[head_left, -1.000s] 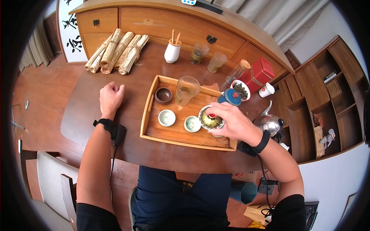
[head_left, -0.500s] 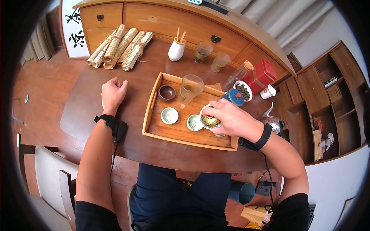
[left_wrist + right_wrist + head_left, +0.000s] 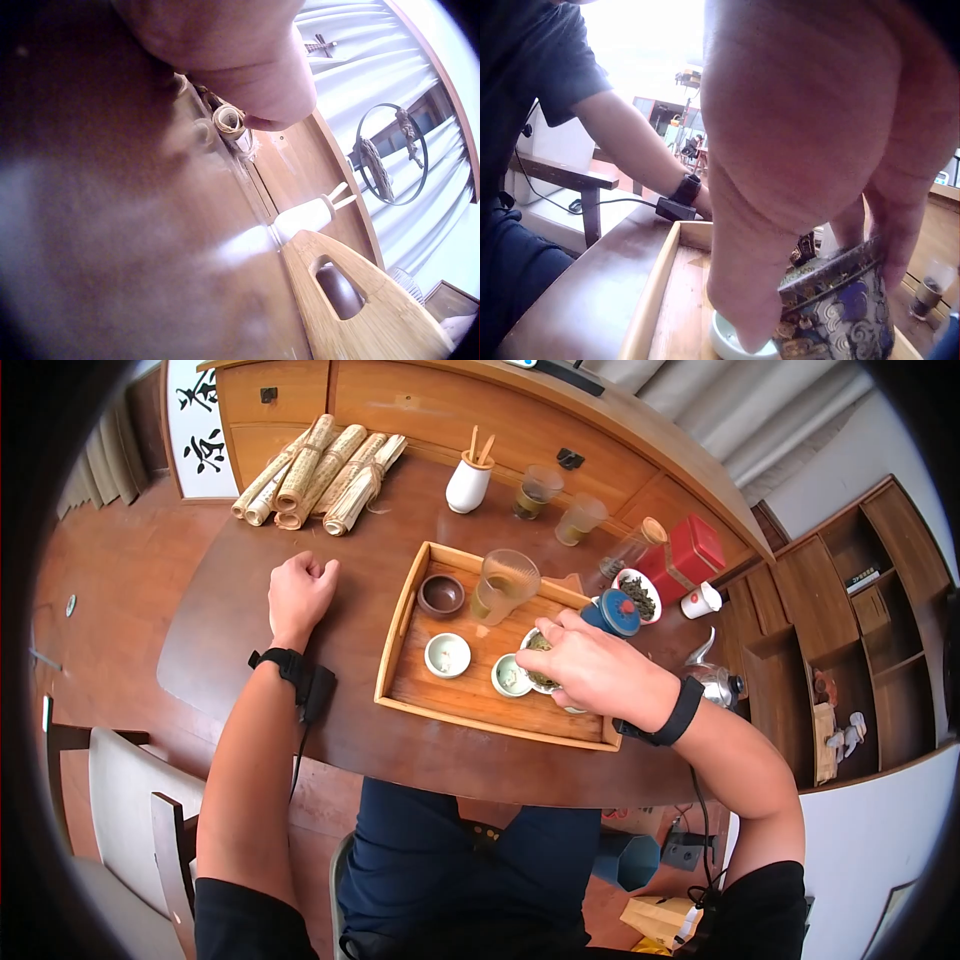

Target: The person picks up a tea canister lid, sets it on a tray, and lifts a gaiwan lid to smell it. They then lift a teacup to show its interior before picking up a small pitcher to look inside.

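Note:
My right hand grips a covered tea bowl with swirling relief by its rim, thumb on one side and fingers on the other. In the right wrist view the bowl is tilted; its greenish top shows partly between the fingers in the head view. Right beside it are a pale green cup and, farther left, another pale cup. All are over or on a wooden tray, along with a brown cup and a glass pitcher. My left hand rests curled on the table, holding nothing.
Bundled scrolls and a white vase of tools stand at the back, near two glasses. To the right are a blue lidded jar, a bowl of tea leaves, a red tin and a kettle.
My right hand and the tea bowl have shifted left over the tray, closer to the pale cup. The red knob on top is now covered by my fingers. The head view has shifted slightly.

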A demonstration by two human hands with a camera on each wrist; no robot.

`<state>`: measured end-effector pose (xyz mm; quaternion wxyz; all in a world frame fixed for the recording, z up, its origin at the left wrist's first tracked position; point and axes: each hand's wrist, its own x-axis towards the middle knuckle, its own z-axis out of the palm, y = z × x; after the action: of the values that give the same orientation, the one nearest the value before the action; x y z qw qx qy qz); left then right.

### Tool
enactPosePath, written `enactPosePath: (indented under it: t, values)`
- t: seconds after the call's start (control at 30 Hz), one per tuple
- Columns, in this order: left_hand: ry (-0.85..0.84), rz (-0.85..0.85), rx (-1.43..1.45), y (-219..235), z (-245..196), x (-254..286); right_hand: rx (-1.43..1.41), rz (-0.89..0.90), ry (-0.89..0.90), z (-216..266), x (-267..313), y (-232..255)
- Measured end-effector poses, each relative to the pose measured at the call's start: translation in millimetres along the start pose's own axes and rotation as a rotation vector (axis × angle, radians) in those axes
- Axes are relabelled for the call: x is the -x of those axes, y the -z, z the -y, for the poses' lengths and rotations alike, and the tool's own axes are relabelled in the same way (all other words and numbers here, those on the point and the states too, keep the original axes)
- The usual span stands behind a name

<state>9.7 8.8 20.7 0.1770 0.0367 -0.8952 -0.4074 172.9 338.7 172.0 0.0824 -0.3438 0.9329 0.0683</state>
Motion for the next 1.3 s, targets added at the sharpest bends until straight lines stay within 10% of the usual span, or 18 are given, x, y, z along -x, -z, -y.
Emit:
enactPosePath:
  t: [1.3]
  values:
    - [0.043,0.037,-0.028,1.8,-0.9,-1.4,0.113,-0.041,0.021,12.8,1.7,9.2]
